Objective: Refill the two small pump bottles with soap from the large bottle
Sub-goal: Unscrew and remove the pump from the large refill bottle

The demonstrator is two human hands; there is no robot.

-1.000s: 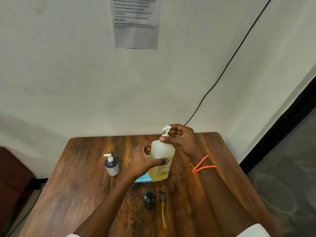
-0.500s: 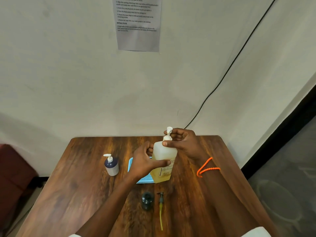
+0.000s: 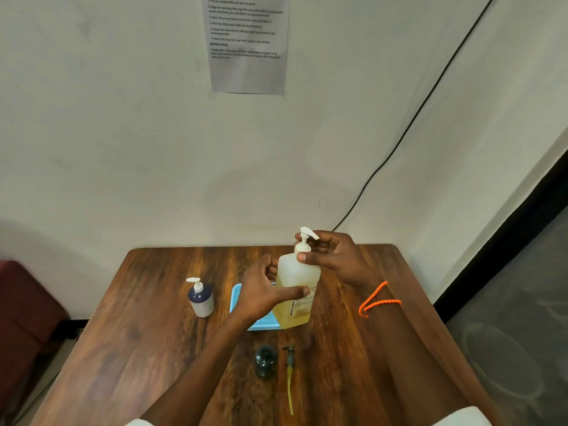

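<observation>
Both hands on the large bottle [image 3: 296, 290]: left hand [image 3: 261, 292] wrapped round its body, thumb across the front near the label; right hand [image 3: 333, 258] curled about the white pump head [image 3: 305, 238] and collar, thumb tip pressed at the shoulder.

Large bottle — upright, pale yellow soap inside, base standing at the right edge of a blue tray [image 3: 242, 295] on the wooden table [image 3: 153, 302]; pump not yet removed, judged to be mid-unscrewing.

Small pump bottle, white and navy [image 3: 201, 299] — left of the tray, upright, pump fitted, untouched.

Small dark bottle [image 3: 265, 361] — nearer the person, open at the top, apart from the large bottle; its removed pump [image 3: 290, 375] lies just beside it on the right, tube pointing toward the person.

Orange cord [image 3: 378, 299] on the right wrist; printed sheet [image 3: 249, 44] on the wall; black cable [image 3: 399, 142] running down the wall.

Risks, as judged: pump tube dripping soap onto the table once lifted out; slick fingers slipping on the collar; the dark bottle, small-mouthed and light, tipping or overflowing if the pour runs too fast; the loose pump rolling or getting knocked by a forearm.
</observation>
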